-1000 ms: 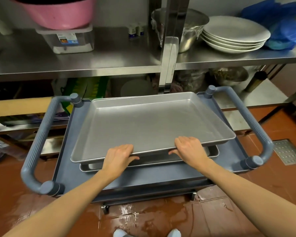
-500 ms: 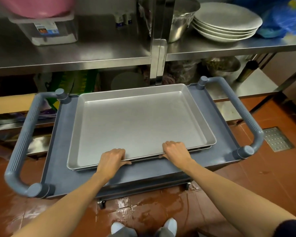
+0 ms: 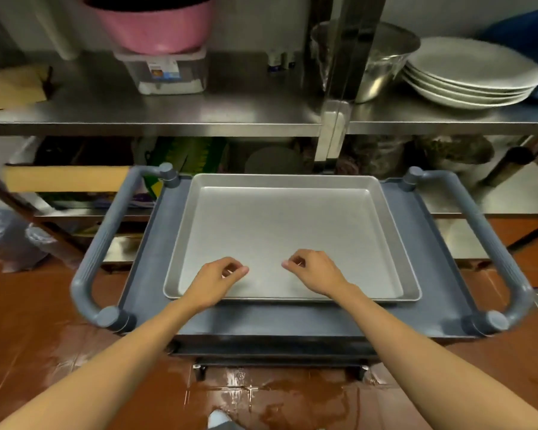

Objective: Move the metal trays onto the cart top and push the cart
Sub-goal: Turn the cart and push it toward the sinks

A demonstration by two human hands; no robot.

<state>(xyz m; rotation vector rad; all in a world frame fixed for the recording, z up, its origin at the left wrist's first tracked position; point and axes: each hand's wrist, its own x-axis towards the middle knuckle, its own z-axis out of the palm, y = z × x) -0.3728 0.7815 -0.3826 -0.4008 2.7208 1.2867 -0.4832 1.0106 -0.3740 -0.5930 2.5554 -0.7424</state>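
At far left the cart's [image 3: 292, 319] left handle [image 3: 104, 240] curves down to the grey top. Next we see our left hand [image 3: 216, 282] held over the near left part of the trays [image 3: 280, 231], fingers loosely curled with the thumb near the fingertips, gripping nothing. The trays sit stacked flat on the cart top, roughly centred, the lower one showing only as a thin rim along the near and right edges. Our right hand [image 3: 314, 273] hangs over the near middle of the trays, likewise loosely curled and holding nothing; whether either hand touches the metal we cannot tell. Further right the right handle [image 3: 485, 240] arcs down the cart's other side. Behind, a steel shelf [image 3: 168, 116] carries a pink tub [image 3: 156, 23] on a clear box [image 3: 165, 72], then a metal bowl [image 3: 382, 60], then stacked white plates [image 3: 469, 76]. The red floor [image 3: 28, 321] below looks wet.
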